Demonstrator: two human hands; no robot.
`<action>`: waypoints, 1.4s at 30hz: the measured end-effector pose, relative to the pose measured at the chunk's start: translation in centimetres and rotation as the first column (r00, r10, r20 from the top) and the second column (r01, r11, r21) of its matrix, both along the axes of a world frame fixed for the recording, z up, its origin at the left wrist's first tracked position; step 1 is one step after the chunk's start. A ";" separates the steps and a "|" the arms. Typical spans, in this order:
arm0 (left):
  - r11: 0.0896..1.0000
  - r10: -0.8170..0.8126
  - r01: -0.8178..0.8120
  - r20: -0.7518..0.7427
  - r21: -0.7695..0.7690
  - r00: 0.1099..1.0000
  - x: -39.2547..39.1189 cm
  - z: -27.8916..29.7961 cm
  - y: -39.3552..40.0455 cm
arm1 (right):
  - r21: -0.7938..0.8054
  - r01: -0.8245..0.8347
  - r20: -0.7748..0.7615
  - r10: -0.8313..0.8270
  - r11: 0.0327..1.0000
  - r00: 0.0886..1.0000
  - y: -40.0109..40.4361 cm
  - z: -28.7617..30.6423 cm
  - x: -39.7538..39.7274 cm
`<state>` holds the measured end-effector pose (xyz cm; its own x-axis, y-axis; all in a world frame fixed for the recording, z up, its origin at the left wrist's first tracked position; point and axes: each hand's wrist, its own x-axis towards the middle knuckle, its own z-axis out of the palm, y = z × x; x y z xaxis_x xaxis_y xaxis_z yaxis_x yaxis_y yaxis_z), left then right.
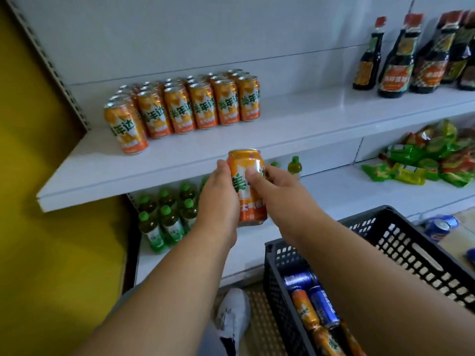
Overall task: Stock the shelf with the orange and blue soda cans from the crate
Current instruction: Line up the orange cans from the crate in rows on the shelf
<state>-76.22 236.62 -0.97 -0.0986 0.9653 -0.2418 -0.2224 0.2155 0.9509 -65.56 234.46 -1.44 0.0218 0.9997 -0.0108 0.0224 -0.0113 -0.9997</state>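
Observation:
Both hands hold one orange soda can (250, 201) upright in front of the white shelf's (231, 140) front edge. My left hand (218, 201) wraps its left side and my right hand (272, 186) grips it from the right, thumb across the label. Several orange cans (195, 106) stand in rows on the left part of the shelf. The dark plastic crate (401, 235) at lower right holds blue cans (321, 301) and orange cans (304, 309) lying on their sides.
Dark sauce bottles (395, 65) stand at the shelf's right end. Green-capped bottles (164, 219) and snack packets (431, 160) fill the lower shelf. Blue cans (439, 227) lie on the floor beyond the crate. A yellow wall (38, 176) is at left, my shoe (231, 319) below.

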 end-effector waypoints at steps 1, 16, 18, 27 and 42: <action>0.999 0.032 -0.031 -0.024 0.015 0.999 -1.0 0.3 0.4 | 0.008 -0.046 0.019 0.046 0.999 0.999 0.6 0.5 -0.8; 0.899 0.339 -0.122 -0.491 0.422 0.802 -14.5 3.8 8.4 | 0.217 -0.264 0.314 0.188 0.940 0.930 13.7 5.5 -12.9; 0.884 0.368 -0.076 -0.586 0.462 0.721 -16.0 3.3 10.1 | 0.248 -0.215 0.332 0.126 0.945 0.935 15.3 5.4 -14.2; 0.854 0.495 -0.182 -0.651 0.488 0.576 -19.6 0.7 15.8 | 0.259 -0.078 0.340 -0.015 0.963 0.940 21.0 3.1 -17.2; 0.837 0.522 -0.248 -0.578 0.487 0.627 -20.1 -0.7 17.1 | 0.352 -0.003 0.559 -0.207 0.936 0.803 23.8 1.4 -18.7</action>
<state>-96.36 253.70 -1.67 -0.4800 0.7960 0.3688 0.5093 -0.0894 0.8559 -84.24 258.25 0.00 0.0208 0.9344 0.3556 0.6135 0.2689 -0.7425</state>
